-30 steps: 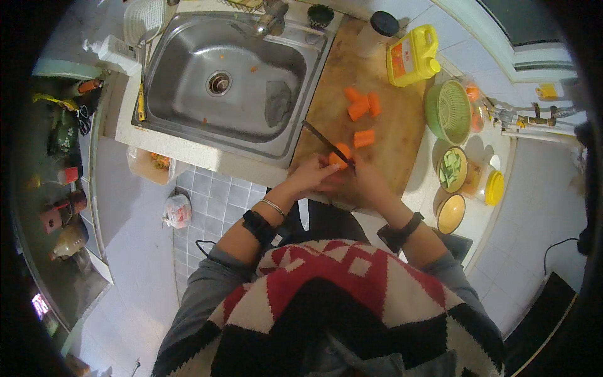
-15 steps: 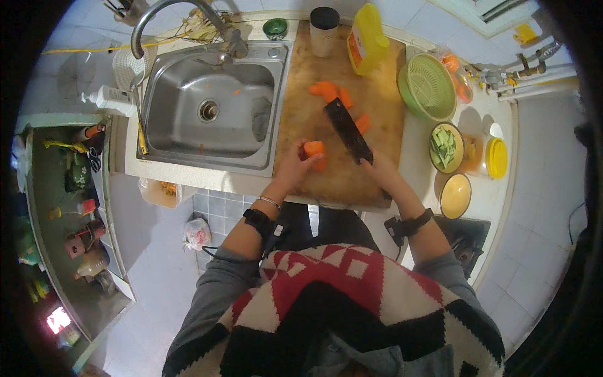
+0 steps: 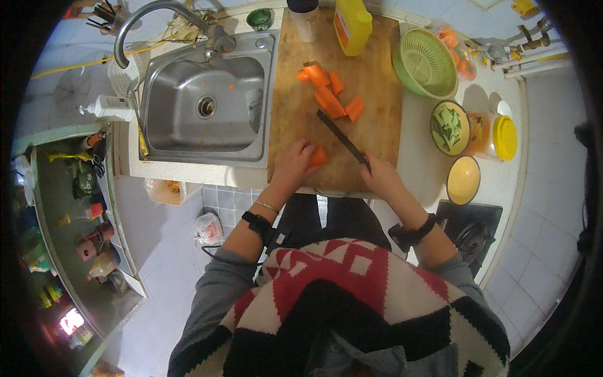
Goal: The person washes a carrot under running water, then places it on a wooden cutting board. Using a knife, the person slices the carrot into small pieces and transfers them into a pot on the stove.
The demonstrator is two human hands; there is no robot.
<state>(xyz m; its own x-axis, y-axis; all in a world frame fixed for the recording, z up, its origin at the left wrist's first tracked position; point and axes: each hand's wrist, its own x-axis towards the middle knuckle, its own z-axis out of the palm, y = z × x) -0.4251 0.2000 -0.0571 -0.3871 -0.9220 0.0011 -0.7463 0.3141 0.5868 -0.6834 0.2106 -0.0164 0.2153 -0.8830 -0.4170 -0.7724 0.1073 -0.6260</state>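
My left hand (image 3: 293,167) holds a piece of carrot (image 3: 318,156) down on the near part of a wooden cutting board (image 3: 383,81), its fingers curled over the left end. A dark kitchen knife (image 3: 341,137) is gripped in my right hand (image 3: 382,178). Its blade, seen nearly edge-on, points to the far left, just right of the held piece and apart from it. Beyond the knife tip lie several cut carrot chunks (image 3: 328,102) in a loose group. The fingers wrapped under the knife handle are partly hidden.
Left of the board is a steel sink (image 3: 270,125) with a curved faucet. A yellow jug (image 3: 352,28) and a dark-lidded container (image 3: 306,25) stand at the board's far end. To the right are a green basket (image 3: 426,63), a bowl of green slices (image 3: 450,129) and a yellow bowl (image 3: 463,180).
The knife has turned from showing its broad side to nearly edge-on. The carrot piece in my left hand has tipped lower. The whole view has shifted slightly.
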